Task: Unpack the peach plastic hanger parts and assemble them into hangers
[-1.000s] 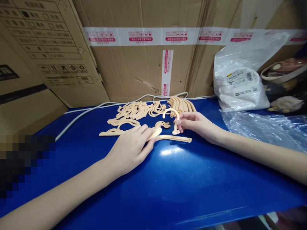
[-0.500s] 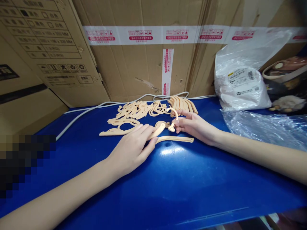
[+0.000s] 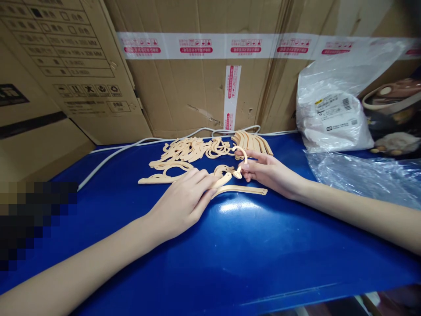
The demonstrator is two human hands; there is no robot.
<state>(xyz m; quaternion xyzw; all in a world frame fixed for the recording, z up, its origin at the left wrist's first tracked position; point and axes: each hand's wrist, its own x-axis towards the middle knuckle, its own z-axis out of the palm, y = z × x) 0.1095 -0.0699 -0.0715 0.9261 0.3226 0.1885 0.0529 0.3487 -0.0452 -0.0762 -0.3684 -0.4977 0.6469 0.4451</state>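
Closer together than a second ago, the hook [image 3: 245,155] and the bar [image 3: 222,180] have lost most of the gap between them: the hook's foot now sits just beside the bar's tip, though I cannot tell whether they touch. The left hand [image 3: 184,199] has its fingers closed around the bar, thumb on the near side, tip left bare. The right hand [image 3: 268,170] pinches the hook's stem between thumb and forefinger, other fingers loosely curled. Both pieces are just above the table [image 3: 230,259].

Lining up foot and tip looks like the step in hand. I'd hold the bar steady, grip near its tip so it can't swing, and let the right hand do the fine turning (a two-finger pinch suits that, but may slip under force).

Hook and bar are cream-coloured, smooth, probably moulded plastic. The hook is a slim round arc ending in a flat oval foot; the bar's tip is rounded, with a small mark, perhaps a hole. Below, a grooved strip [image 3: 243,189] bends gently towards the right; its other end is hidden by the left hand. Behind lie a tangled pile [image 3: 184,149] of curvy pieces and a neat stack [image 3: 253,142] of ribbed lengths.
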